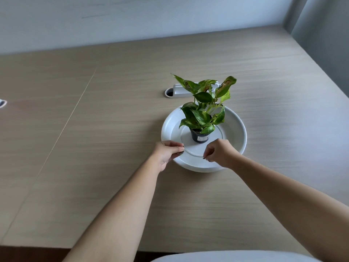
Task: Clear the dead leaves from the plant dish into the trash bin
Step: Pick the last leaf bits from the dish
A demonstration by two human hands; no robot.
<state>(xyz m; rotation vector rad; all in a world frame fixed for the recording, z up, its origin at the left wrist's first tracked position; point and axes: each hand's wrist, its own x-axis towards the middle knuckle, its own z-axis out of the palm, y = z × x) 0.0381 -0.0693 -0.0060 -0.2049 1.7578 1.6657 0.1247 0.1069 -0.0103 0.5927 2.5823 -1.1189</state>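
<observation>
A round white plant dish (237, 133) lies on the wooden table, with a small green potted plant (203, 114) in a black pot standing at its middle. My left hand (168, 153) is at the dish's near left rim, fingers pinched on a small dark bit of dead leaf (181, 152). My right hand (220, 153) hovers over the near part of the dish, fingertips pinched together around something tiny and dark; what it is cannot be made out. No trash bin is in view.
A white cable-port cover and round hole (170, 92) sit in the table behind the plant. The table's near edge (56, 247) runs along the bottom, with a pale chair seat (236, 257) below. A wall rises behind.
</observation>
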